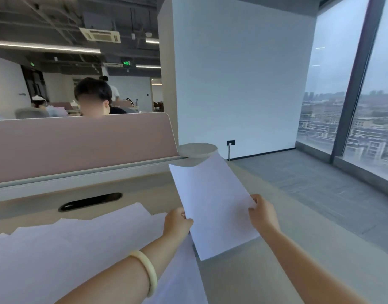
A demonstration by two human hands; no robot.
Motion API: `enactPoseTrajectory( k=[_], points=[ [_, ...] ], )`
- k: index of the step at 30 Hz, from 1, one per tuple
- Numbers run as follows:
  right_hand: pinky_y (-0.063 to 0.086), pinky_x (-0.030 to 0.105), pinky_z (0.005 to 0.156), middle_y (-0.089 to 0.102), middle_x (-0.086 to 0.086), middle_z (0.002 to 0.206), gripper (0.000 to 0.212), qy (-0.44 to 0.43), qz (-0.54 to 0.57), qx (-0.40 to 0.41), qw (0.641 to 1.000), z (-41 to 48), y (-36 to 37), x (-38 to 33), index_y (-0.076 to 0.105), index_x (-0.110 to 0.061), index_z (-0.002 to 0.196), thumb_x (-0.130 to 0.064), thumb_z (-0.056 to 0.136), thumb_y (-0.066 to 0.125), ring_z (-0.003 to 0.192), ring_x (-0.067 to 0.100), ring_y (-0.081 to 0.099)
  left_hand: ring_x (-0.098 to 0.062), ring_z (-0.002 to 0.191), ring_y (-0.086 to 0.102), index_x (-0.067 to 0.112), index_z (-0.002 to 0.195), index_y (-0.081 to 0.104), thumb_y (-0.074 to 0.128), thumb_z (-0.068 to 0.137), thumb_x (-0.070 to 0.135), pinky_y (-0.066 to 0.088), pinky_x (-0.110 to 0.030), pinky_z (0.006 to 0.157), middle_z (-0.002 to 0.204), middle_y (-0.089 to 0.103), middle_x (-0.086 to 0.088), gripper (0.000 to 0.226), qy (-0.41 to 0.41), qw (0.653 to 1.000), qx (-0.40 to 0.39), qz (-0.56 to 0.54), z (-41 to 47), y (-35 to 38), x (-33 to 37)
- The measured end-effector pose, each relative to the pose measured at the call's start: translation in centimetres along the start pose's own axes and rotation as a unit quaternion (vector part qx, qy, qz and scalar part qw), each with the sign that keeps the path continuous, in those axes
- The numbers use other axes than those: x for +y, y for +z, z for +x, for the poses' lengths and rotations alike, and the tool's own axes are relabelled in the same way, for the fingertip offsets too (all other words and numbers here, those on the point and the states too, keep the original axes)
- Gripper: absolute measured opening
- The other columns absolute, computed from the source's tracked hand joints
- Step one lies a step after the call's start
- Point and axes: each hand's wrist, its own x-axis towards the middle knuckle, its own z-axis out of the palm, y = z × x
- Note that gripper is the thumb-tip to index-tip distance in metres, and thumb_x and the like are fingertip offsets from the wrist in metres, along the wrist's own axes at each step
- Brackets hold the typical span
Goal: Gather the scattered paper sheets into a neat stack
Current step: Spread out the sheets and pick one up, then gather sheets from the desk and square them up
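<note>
Closest to the lens, the left forearm crosses the near edge of the desk [265, 275], a pale bangle [148, 270] round its wrist. At its end the left hand [177, 223] pinches the left long edge of the held sheet [212, 202], thumb curled over the top face and fingers hidden beneath. The right hand [262, 213] grips the opposite long edge the same way, thumb on top. Between the two hands the held sheet is lifted off the desk and slanted, its near corner low over the desk's right part, its far corner rising toward the round grey disc [197, 150] at the end of the partition [79, 145]. Whether the pinch takes one leaf or several cannot be told.

Left of the hands, the scattered sheets [79, 249] lie flat and overlapping, fanned unevenly across the desk's left part and reaching under the left forearm. Beyond them a dark cable slot [90, 201] sits near the desk's far edge. A person [94, 97] sits behind the partition, and a window [368, 95] fills the right side
</note>
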Motion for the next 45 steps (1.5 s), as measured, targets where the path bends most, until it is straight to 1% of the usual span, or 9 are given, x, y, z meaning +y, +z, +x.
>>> enactPoseTrajectory(
  k=[5, 7, 10, 15, 17, 20, 23, 34, 45],
  points=[
    [0.043, 0.034, 0.095, 0.048, 0.012, 0.135, 0.044, 0.017, -0.094, 0.003, 0.995, 4.4, -1.3, 3.7, 0.052, -0.007, 0.130, 0.005, 0.090, 0.041, 0.121, 0.031, 0.051, -0.029, 0.093, 0.065, 0.014, 0.123, 0.048, 0.059, 0.079, 0.006, 0.054, -0.034, 0.073, 0.101, 0.064, -0.009, 0.046, -0.007, 0.998, -0.026, 0.053, 3.0, 5.2, 1.7],
    [0.042, 0.034, 0.097, 0.047, 0.013, 0.136, 0.043, 0.018, -0.115, 0.002, 0.993, 5.9, -1.5, 4.6, 0.052, -0.006, 0.130, 0.006, 0.090, 0.041, 0.122, 0.031, 0.050, -0.025, 0.091, 0.064, 0.022, 0.133, 0.038, 0.058, 0.079, 0.010, 0.052, -0.032, 0.073, 0.098, 0.064, -0.004, 0.059, -0.009, 0.995, -0.026, 0.096, 4.0, 6.6, 2.2],
    [0.043, 0.034, 0.095, 0.048, 0.012, 0.133, 0.043, 0.021, -0.146, -0.001, 0.989, 7.4, -1.2, 5.3, 0.052, -0.007, 0.128, 0.006, 0.089, 0.040, 0.119, 0.032, 0.052, -0.024, 0.098, 0.062, 0.029, 0.148, 0.018, 0.056, 0.084, 0.017, 0.049, -0.030, 0.079, 0.117, 0.061, -0.007, 0.075, -0.006, 0.987, -0.044, 0.155, 5.5, 7.8, 2.0],
    [0.044, 0.034, 0.095, 0.050, 0.011, 0.130, 0.044, 0.014, -0.200, -0.013, 0.980, 8.7, 0.0, 6.6, 0.051, -0.009, 0.128, 0.005, 0.088, 0.039, 0.116, 0.032, 0.054, -0.025, 0.116, 0.055, 0.019, 0.149, 0.022, 0.052, 0.090, 0.017, 0.047, -0.034, 0.097, 0.126, 0.055, -0.007, 0.066, 0.019, 0.964, -0.085, 0.249, 7.0, 9.2, 1.4],
    [0.040, 0.034, 0.098, 0.050, 0.009, 0.132, 0.045, 0.007, -0.245, -0.014, 0.969, 8.6, 0.5, 7.1, 0.047, -0.011, 0.132, 0.001, 0.090, 0.039, 0.121, 0.029, 0.048, -0.025, 0.126, 0.047, 0.016, 0.144, 0.032, 0.049, 0.092, 0.022, 0.043, -0.033, 0.101, 0.137, 0.048, -0.006, 0.055, 0.042, 0.939, -0.093, 0.328, 7.1, 9.4, 1.1],
    [0.030, 0.035, 0.105, 0.040, 0.003, 0.145, 0.051, -0.009, -0.291, 0.015, 0.957, 8.3, 0.8, 7.4, 0.040, -0.019, 0.138, -0.003, 0.090, 0.038, 0.132, 0.025, 0.034, -0.027, 0.126, 0.042, 0.017, 0.133, 0.046, 0.048, 0.091, 0.033, 0.040, -0.033, 0.100, 0.133, 0.049, -0.006, 0.045, 0.070, 0.908, -0.064, 0.408, 7.1, 9.2, 0.7],
    [0.021, 0.037, 0.112, 0.027, 0.000, 0.154, 0.054, -0.018, -0.300, 0.032, 0.953, 8.1, 0.9, 7.4, 0.035, -0.023, 0.142, -0.005, 0.091, 0.039, 0.140, 0.023, 0.024, -0.027, 0.126, 0.041, 0.019, 0.133, 0.045, 0.049, 0.091, 0.039, 0.038, -0.033, 0.099, 0.132, 0.047, -0.007, 0.047, 0.076, 0.908, -0.051, 0.408, 7.1, 9.1, 0.5],
    [0.019, 0.038, 0.116, 0.027, -0.003, 0.154, 0.051, -0.070, -0.214, 0.036, 0.974, 5.2, 0.8, 2.3, 0.033, -0.024, 0.145, -0.021, 0.097, 0.046, 0.143, 0.020, 0.021, -0.029, 0.129, 0.034, 0.029, 0.148, 0.022, 0.050, 0.091, 0.045, 0.033, -0.034, 0.102, 0.142, 0.036, -0.010, 0.065, 0.119, 0.934, 0.004, 0.337, 4.9, 4.8, 2.1],
    [0.030, 0.034, 0.111, 0.042, -0.006, 0.145, 0.043, -0.223, -0.080, -0.026, 0.971, -4.2, 2.7, -8.3, 0.047, -0.022, 0.137, -0.025, 0.095, 0.053, 0.135, 0.018, 0.034, -0.024, 0.126, 0.037, 0.032, 0.148, 0.021, 0.054, 0.090, 0.045, 0.036, -0.033, 0.102, 0.134, 0.043, -0.006, 0.068, 0.173, 0.945, 0.110, 0.254, -1.9, -8.8, 1.1]
  ],
)
